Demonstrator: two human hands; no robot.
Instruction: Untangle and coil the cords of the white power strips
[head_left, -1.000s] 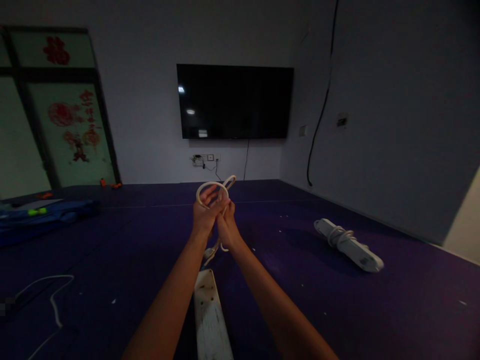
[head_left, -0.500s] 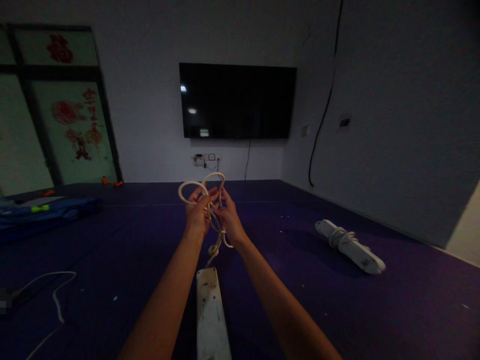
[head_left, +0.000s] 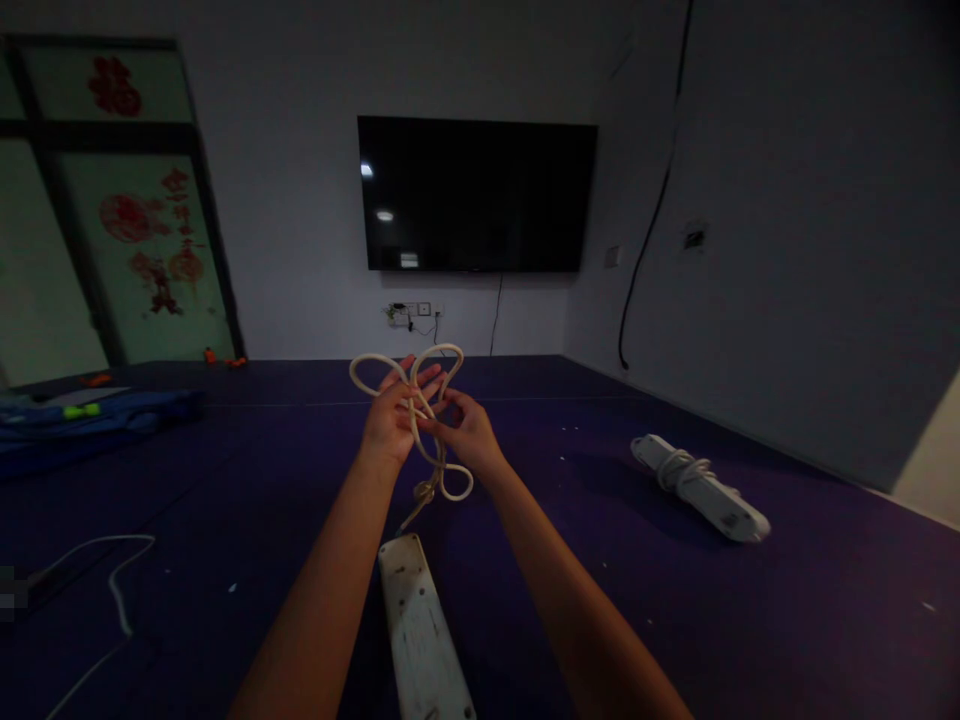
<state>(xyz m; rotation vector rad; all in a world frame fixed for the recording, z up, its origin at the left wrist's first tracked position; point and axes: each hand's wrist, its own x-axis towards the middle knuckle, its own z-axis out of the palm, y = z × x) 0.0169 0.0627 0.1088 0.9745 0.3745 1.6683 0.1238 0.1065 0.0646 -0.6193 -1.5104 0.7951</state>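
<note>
Both my hands are raised in front of me over a dark purple floor, working a tangled white cable (head_left: pixel 431 465). My left hand (head_left: pixel 390 420) grips the cable with fingers partly spread, and two loops stick up above it. My right hand (head_left: pixel 469 430) pinches the same cable where the strands cross. A knotted loop hangs below my hands. The cable runs down to a white power strip (head_left: pixel 420 630) lying on the floor between my forearms.
A second white power strip (head_left: pixel 701 487) with its cord wound round it lies on the floor at right. A loose white cable (head_left: pixel 112 570) lies at lower left, blue items (head_left: pixel 90 420) at far left. A dark TV (head_left: pixel 476 193) hangs on the far wall.
My hands have drawn slightly apart and the single loop has spread into two loops above them. A knotted loop now hangs lower. The power strip has shifted a little.
</note>
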